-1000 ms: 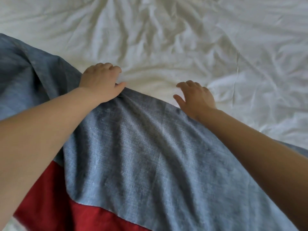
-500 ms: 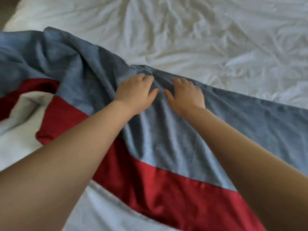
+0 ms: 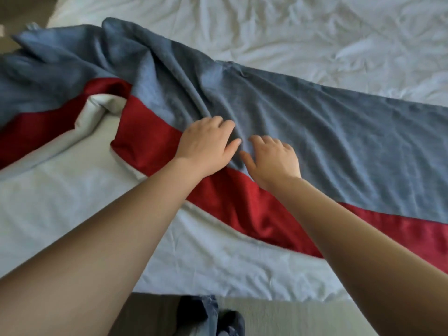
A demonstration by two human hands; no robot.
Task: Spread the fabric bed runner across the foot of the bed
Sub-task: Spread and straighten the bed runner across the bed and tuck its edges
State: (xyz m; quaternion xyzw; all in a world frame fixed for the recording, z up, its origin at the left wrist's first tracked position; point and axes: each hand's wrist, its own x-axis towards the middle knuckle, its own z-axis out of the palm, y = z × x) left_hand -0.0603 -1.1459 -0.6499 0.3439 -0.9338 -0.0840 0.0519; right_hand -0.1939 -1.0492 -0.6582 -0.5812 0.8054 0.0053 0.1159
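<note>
The bed runner (image 3: 327, 132) is blue-grey with a red band along its near edge and lies across the white bed (image 3: 315, 32). Its right part lies fairly flat; its left part is bunched in folds, with a corner of white bedding showing through. My left hand (image 3: 206, 146) rests on the runner where blue meets red, its fingers curled into a fold of the cloth. Just to its right, my right hand (image 3: 274, 158) lies on the blue cloth with fingers spread and slightly bent.
Wrinkled white sheets cover the bed beyond the runner. The bed's near edge (image 3: 218, 287) runs along the bottom, with floor (image 3: 278, 316) and my dark trouser leg and shoe (image 3: 213, 316) below it. Floor also shows at the top left corner (image 3: 21, 10).
Both hands have drawn back towards me across the runner, from its far blue edge to near the red band, and come close together. The view has pulled back, showing the bed's near edge.
</note>
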